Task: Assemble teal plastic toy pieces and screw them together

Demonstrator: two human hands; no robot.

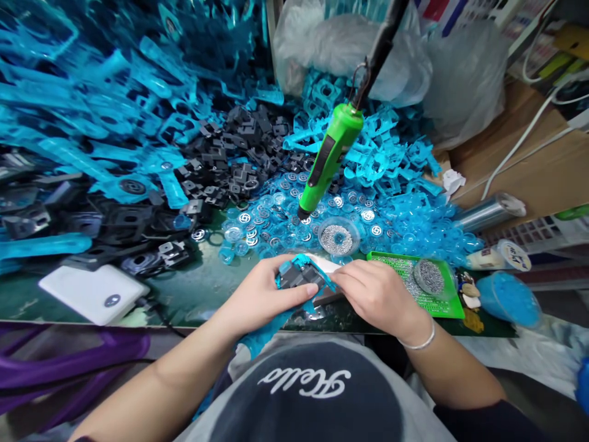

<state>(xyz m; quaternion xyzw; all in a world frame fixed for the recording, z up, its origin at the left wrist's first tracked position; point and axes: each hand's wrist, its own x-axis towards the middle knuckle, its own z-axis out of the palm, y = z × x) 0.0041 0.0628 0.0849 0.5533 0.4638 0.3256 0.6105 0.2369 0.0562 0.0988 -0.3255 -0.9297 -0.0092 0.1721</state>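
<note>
My left hand [264, 291] is wrapped round a translucent blue plastic housing [328, 282] with a dark grey plastic block [294, 279] seated in it, thumb across the block. The housing's long blue handle hangs below that hand towards my lap. My right hand [380, 293] is closed, its fingertips pinching at the housing's right edge; a smaller piece between them cannot be made out. Above both hands hangs a green electric screwdriver [332, 153], tip down and untouched. A round tub of small screws [339, 236] stands just beyond my hands.
Blue plastic shells [110, 104] are heaped at the left, dark grey blocks [234, 159] behind. Blue discs [271, 215] cover the middle. A green tray [451, 301] with screws lies right; a white power bank [92, 293] with a cable lies at the left edge.
</note>
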